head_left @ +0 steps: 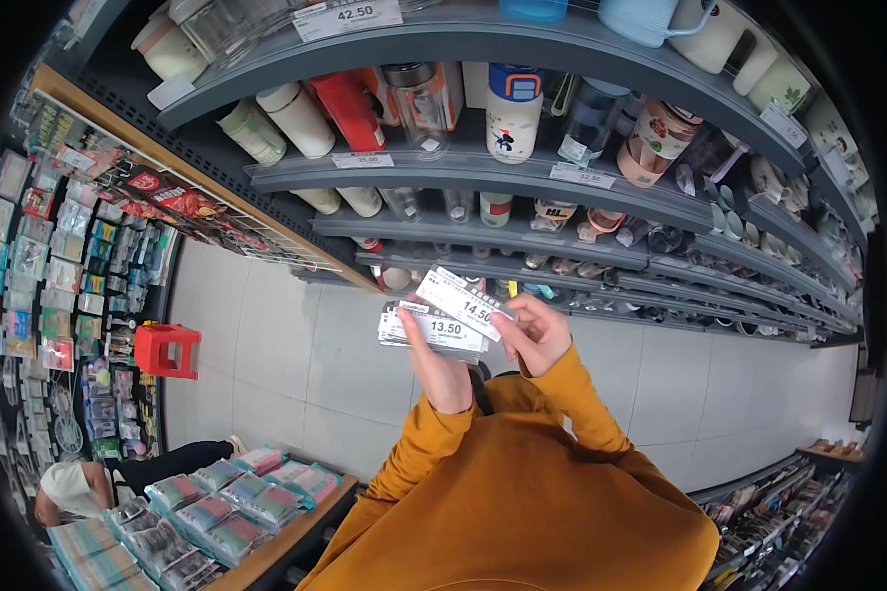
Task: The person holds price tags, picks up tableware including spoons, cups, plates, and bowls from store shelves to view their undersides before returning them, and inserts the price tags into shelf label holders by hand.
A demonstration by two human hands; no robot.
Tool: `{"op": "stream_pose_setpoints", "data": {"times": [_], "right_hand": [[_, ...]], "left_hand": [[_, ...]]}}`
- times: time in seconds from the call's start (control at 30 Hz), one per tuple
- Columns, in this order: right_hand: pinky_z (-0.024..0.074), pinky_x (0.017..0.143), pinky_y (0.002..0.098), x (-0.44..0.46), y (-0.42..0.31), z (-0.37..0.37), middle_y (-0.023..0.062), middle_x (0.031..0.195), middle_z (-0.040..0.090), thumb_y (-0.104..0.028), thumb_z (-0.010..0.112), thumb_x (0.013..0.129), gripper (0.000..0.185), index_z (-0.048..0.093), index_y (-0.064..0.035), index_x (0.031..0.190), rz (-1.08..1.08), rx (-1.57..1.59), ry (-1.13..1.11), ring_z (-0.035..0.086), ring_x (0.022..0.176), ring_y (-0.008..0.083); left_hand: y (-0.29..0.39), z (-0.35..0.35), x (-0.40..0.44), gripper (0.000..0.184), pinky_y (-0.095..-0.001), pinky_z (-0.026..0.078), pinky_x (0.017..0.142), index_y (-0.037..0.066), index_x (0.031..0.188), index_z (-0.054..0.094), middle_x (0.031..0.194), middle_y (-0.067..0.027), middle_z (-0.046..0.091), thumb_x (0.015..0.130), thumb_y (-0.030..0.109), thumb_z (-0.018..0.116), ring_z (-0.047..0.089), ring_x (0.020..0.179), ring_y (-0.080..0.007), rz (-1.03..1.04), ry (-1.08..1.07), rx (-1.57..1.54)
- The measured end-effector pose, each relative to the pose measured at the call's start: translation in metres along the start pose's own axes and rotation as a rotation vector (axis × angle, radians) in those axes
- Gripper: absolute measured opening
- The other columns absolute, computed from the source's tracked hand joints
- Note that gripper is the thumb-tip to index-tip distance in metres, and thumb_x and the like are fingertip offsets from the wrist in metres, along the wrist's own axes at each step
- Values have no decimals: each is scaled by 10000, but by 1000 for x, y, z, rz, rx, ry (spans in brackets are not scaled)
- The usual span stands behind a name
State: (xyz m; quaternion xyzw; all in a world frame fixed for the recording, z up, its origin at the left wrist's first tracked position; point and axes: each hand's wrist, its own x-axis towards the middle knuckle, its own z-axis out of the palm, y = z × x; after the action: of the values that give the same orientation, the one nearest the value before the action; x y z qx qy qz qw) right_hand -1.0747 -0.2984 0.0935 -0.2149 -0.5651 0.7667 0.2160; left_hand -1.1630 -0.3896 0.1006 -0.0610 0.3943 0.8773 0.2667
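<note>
My left hand (436, 369) is closed around a stack of white price tags (434, 333), with the figure 13.50 on the top one. Between the thumb and fingers of my right hand (537, 335) is pinched a single price tag (460, 299) reading 14.50. That tag lies at a slant over the upper edge of the stack. Both hands are in front of my chest, below the curved shelves. The lower tags in the stack are mostly hidden.
Ahead are dark shelves (443, 177) carrying bottles and cups, among them a white bottle with a blue lid (514, 113). A red stool (168, 351) stands at left. Packaged goods cover a table (325, 502) at lower left, where another person (79, 488) bends down.
</note>
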Motion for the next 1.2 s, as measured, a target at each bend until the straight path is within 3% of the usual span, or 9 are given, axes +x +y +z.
{"op": "stream_pose_setpoints", "data": {"times": [0.13, 0.23, 0.27, 0.5, 0.53, 0.67, 0.9, 1.07, 1.2], "right_hand": [[445, 566, 200, 1, -1, 4, 27, 800, 585, -61, 615, 880, 92, 563, -2, 927, 121, -65, -116, 549, 642, 65], [504, 683, 225, 7, 23, 14, 76, 1040, 563, -59, 613, 879, 97, 566, 9, 930, -293, -226, -181, 576, 810, 106], [515, 777, 259, 6, 25, 15, 114, 1214, 501, -55, 600, 884, 101, 561, 24, 934, -267, -258, -237, 555, 996, 140], [405, 965, 305, 0, 35, 38, 181, 1400, 398, -69, 519, 940, 98, 560, 14, 971, 1, 187, -307, 472, 1200, 202], [398, 940, 285, 0, 39, 46, 122, 1270, 510, -90, 507, 954, 109, 560, 2, 978, -32, 180, -260, 501, 1115, 144], [391, 802, 224, -6, 50, 66, -20, 908, 522, -114, 514, 960, 119, 560, -5, 974, 179, 87, -364, 465, 880, 51], [368, 772, 222, -7, 37, 147, -26, 864, 499, -177, 438, 994, 204, 541, -21, 915, 203, 3, -226, 438, 829, 50], [374, 793, 226, -3, 62, 232, -27, 873, 507, -197, 432, 1000, 217, 540, -25, 923, 303, 83, -312, 446, 847, 52], [405, 818, 239, 8, 81, 293, -19, 900, 531, -215, 423, 1004, 234, 544, -22, 954, 278, 47, -368, 478, 874, 56]], "left_hand": [[6, -9, 15, 529, -349, 451, 826, 196, 1457, 174, 1046, -80, 525, 1001, 408, 337, 538, 914, -182, 201, 0, 55], [12, -9, 15, 527, -361, 473, 751, 240, 1463, 121, 945, -77, 498, 1004, 405, 320, 522, 759, -177, 303, -121, 2], [14, -5, 15, 495, -371, 488, 706, 250, 1449, 138, 906, -69, 477, 1006, 402, 298, 504, 683, -178, 365, -115, -10], [33, -15, 25, 342, -359, 499, 705, 192, 1308, 307, 932, -75, 482, 1002, 336, 352, 513, 713, -169, 359, 43, 76], [35, -21, 29, 328, -355, 500, 703, 186, 1294, 317, 938, -75, 485, 1000, 325, 358, 518, 722, -168, 367, 43, 89], [46, -47, 37, 346, -335, 499, 672, 182, 1312, 296, 973, -76, 484, 984, 239, 391, 531, 746, -165, 399, -128, 67], [106, -98, 58, 497, -306, 482, 579, 151, 1350, 243, 996, -72, 458, 918, 63, 472, 516, 692, -143, 526, -254, 187], [178, -156, 79, 219, -286, 498, 560, 68, 1119, 377, 935, -108, 497, 950, 140, 497, 549, 635, -160, 460, -280, 121], [217, -194, 81, 370, -305, 507, 605, 83, 1215, 323, 903, -114, 523, 941, 220, 531, 570, 669, -180, 327, -310, 218]]}}
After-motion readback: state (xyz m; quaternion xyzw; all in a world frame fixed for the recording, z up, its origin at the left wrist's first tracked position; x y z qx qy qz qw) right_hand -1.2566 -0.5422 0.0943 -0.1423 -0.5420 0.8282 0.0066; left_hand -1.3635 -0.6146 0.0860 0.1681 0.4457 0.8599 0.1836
